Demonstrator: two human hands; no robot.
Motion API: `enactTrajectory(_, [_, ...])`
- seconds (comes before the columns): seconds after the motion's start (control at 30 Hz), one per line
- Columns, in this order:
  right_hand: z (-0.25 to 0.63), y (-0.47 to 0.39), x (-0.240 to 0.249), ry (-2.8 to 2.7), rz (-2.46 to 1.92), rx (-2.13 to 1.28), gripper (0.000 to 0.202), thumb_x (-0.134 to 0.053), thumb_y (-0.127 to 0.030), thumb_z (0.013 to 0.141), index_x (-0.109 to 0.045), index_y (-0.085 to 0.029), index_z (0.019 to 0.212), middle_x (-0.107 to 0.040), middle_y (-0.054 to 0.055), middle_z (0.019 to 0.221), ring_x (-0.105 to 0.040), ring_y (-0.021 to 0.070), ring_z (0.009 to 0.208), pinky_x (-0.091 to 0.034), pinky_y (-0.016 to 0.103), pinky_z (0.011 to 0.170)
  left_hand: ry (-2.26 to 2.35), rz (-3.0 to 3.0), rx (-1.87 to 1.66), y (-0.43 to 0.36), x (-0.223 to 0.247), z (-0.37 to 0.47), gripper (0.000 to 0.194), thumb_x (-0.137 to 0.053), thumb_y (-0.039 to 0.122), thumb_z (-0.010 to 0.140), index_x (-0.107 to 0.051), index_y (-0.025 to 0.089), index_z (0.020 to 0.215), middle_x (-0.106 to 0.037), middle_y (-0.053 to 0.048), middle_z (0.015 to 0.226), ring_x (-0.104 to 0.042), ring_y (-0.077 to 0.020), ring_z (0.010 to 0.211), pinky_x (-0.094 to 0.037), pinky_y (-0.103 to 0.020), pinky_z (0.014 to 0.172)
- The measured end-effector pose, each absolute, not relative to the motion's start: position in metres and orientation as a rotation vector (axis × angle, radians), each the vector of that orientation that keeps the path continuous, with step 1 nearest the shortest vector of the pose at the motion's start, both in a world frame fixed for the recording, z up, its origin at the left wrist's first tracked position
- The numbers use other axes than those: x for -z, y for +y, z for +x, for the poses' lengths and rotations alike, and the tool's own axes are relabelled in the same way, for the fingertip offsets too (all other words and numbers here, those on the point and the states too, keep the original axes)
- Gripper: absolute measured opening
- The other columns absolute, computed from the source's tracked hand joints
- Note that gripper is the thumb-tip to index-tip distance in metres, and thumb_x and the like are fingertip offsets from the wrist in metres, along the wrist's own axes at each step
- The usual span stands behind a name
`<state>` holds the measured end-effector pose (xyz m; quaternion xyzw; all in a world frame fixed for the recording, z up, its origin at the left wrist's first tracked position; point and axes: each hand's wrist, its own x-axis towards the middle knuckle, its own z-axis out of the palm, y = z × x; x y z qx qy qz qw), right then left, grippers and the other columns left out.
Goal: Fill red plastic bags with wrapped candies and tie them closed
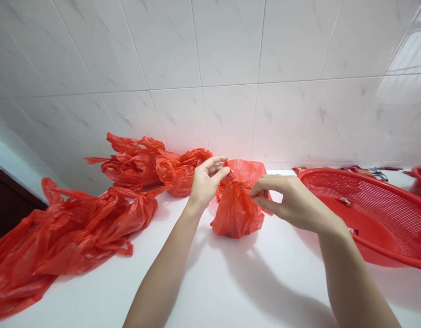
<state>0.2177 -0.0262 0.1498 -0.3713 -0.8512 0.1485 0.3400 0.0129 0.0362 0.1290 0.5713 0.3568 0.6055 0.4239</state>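
A small red plastic bag (236, 212) sits upright on the white table, its neck gathered and twisted near the top. My left hand (206, 177) is at the left of the neck, thumb and fingers pinched on the bag's gathered plastic. On the other side my right hand (287, 198) is curled, its thumb and fingers closed on the right part of the same bag's top. What the bag holds is hidden. Loose red plastic (247, 169) spreads out behind the neck, against the wall side.
Several filled red plastic bags (135, 159) lie by the tiled wall, with more red bags (77, 237) along the left. At right stands a large red mesh basket (360, 187) with a few small packets inside. Small wrapped packets (363, 171) lie behind it.
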Motion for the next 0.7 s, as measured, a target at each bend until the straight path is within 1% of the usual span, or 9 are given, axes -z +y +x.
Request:
enactTrajectory(0.2, [0.219,-0.031,-0.150,-2.412,-1.083,-0.325,0.020,-0.049,-0.009,0.087,-0.054,-0.020,0.072,-0.059,-0.001,0.069,-0.048,0.0122,0.062,-0.032,0.025,0.055,0.895,1.353,-1.566,0.055,-0.118,0.007,0.036,-0.080,0.028,0.062,-0.069,0.015,0.094,-0.071,0.000,0.068,-0.066,-0.0130,0.063,-0.057,-0.030,0.075])
enactTrajectory(0.37, [0.217,-0.035,-0.150,-2.578,-1.160,-0.299,0.024,-0.048,-0.008,0.086,-0.046,-0.019,0.065,-0.053,-0.002,0.065,-0.040,0.0108,0.058,-0.024,0.027,0.054,0.953,1.253,-1.590,0.075,-0.104,0.002,0.035,-0.081,0.025,0.057,-0.069,0.015,0.089,-0.070,0.000,0.065,-0.066,-0.0141,0.062,-0.058,-0.031,0.074])
enactTrajectory(0.57, [0.216,-0.040,-0.148,-2.663,-1.154,-0.347,0.026,-0.049,-0.008,0.085,-0.046,-0.019,0.062,-0.048,-0.002,0.060,-0.037,0.0101,0.053,-0.023,0.028,0.054,1.049,1.150,-1.567,0.093,-0.088,-0.002,0.031,-0.080,0.019,0.055,-0.069,0.016,0.083,-0.068,0.002,0.060,-0.064,-0.0129,0.058,-0.057,-0.030,0.070])
enactTrajectory(0.7, [0.217,-0.041,-0.148,-2.675,-1.078,-0.377,0.027,-0.049,-0.009,0.085,-0.046,-0.019,0.060,-0.046,-0.002,0.058,-0.036,0.0099,0.051,-0.022,0.029,0.053,1.067,1.130,-1.564,0.100,-0.078,-0.004,0.031,-0.080,0.018,0.054,-0.068,0.015,0.082,-0.067,0.001,0.061,-0.065,-0.0145,0.061,-0.056,-0.032,0.072])
